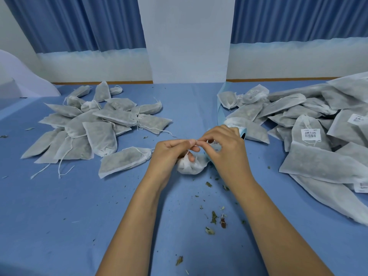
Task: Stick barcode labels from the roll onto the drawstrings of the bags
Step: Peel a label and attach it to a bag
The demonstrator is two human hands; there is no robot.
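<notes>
Both hands pinch together over the middle of the blue table [79, 216]: the left hand [175, 150] holds the thin white drawstring [188, 152] between thumb and forefinger, and the right hand [225, 148] pinches it at the same spot, fingertips touching. The string runs down to a small bag [191, 167] of white, gauzy fabric, bunched at the neck, lying just beneath the hands. A white barcode label [215, 144] shows under the right fingers, with the label roll [242, 132] just behind. Flat grey-filled bags lie in a left pile [95, 126] and a labelled right pile [318, 156]. Dried leaf crumbs [215, 218] lie near the forearms.
</notes>
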